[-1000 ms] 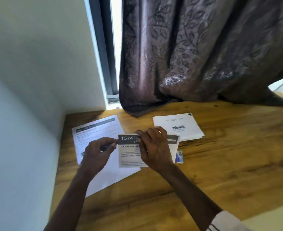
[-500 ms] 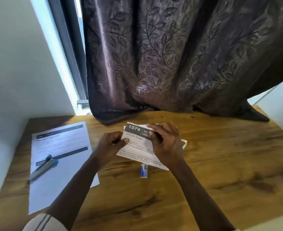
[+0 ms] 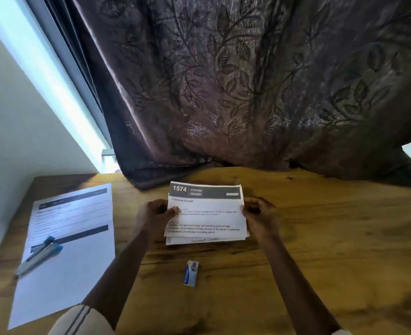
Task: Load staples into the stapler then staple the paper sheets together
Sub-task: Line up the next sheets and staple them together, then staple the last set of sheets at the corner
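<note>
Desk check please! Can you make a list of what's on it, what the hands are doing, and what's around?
Surface: wooden desk, bare grain on the right side.
Job's things: paper stack held by both side edges; stapler lying on the big printed sheet at left; small staple box on the desk, nearer the person than the stack.
Clutter: nothing seen.
Grippers: left hand and right hand, fingers pinching the stack's edges.
Cables: nothing seen.
Surroundings: dark leaf-patterned curtain hanging onto the desk's far edge; pale wall at left.
</note>
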